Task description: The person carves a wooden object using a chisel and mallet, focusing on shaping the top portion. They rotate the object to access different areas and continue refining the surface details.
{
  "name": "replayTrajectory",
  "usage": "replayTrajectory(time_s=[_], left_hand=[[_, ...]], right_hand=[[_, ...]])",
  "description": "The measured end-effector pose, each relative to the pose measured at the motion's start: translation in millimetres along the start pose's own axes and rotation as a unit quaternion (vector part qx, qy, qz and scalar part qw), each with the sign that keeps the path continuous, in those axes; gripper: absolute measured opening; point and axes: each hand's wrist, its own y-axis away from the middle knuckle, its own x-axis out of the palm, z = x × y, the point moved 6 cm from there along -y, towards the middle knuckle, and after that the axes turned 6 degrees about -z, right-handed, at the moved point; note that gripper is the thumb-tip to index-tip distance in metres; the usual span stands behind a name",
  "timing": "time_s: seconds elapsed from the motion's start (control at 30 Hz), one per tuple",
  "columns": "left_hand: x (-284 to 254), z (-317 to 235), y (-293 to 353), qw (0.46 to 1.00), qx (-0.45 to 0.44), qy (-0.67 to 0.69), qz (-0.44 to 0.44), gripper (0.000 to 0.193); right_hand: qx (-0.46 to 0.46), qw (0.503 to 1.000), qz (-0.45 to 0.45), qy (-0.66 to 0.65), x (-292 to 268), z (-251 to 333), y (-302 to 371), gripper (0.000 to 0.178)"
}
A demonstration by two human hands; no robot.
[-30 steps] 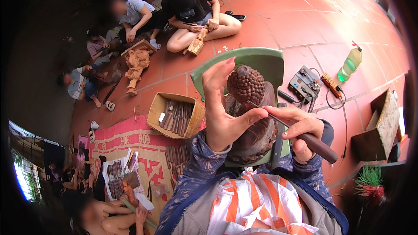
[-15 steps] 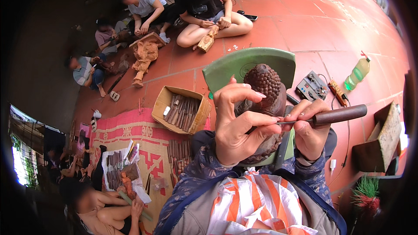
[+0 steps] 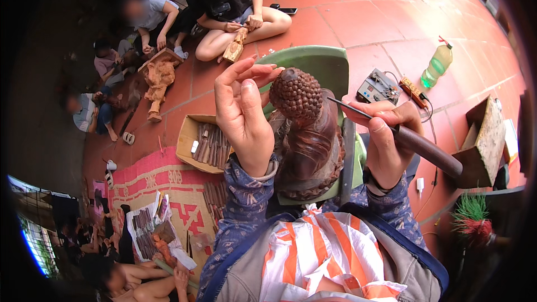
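A dark brown carved wooden Buddha statue (image 3: 307, 151) with a knobbly curled head stands in front of me, against a green plastic chair (image 3: 335, 61). My right hand (image 3: 387, 140) grips a carving chisel (image 3: 429, 152) by its dark wooden handle near the blade. The thin metal blade slants up and left, its tip close beside the statue's neck; contact is unclear. My left hand (image 3: 247, 114) is raised at the left of the statue's head, palm turned inward and fingers apart. Its fingertips are at the head's edge, and nothing shows in its grasp.
A cardboard box (image 3: 187, 156) of chisels stands left, beside a red-patterned mat (image 3: 140, 179). To the right are an electrical control box (image 3: 377, 86), a power strip (image 3: 413, 92), a green-tinted bottle (image 3: 437, 66) and a wooden box (image 3: 481, 142). Several people sit carving at the left.
My left hand has let go of the chisel's blade and moved left, opening beside the statue's head. My right hand has turned the chisel so its tip points up towards the statue. The view has shifted.
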Motion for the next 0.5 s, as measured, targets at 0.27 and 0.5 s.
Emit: replayTrajectory(time_s=[0.27,0.5], left_hand=[[19.1,11.7,20.5,0.992,-0.013,-0.019,0.123,0.085],[19.9,19.2,22.9,0.989,-0.034,-0.054,0.13,0.077]], right_hand=[[-0.033,0.993,0.115,0.024,27.6,-4.5,-12.2,0.018],[-0.042,0.993,0.107,0.036,31.9,-3.4,-11.4,0.014]])
